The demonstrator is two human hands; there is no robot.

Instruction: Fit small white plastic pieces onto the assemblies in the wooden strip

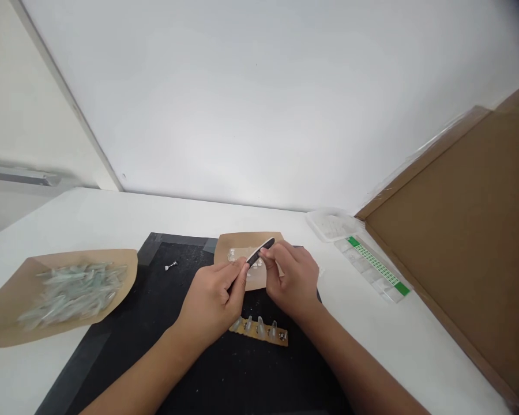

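A slim black nail file [259,251] with a pale edge slants up to the right between my hands. My left hand [218,293] is closed, thumb and index finger pinching at its lower end. The fingers of my right hand [292,279] are bent and pinched against its upper part. Whether a small piece is also between the fingertips is hidden. Just below the hands, a tan strip [263,333] carries several clear nail tips on small metal-looking holders. Behind the hands lies a brown paper sheet [229,245] with small clear pieces on it.
A black mat [155,334] covers the middle of the white table [125,216]. On the left, brown paper [12,288] bears a pile of clear nail tips [82,288]. A small metallic piece [170,266] lies on the mat. At right are a green-labelled clear case [378,268], a plastic tray [331,223] and cardboard [462,230].
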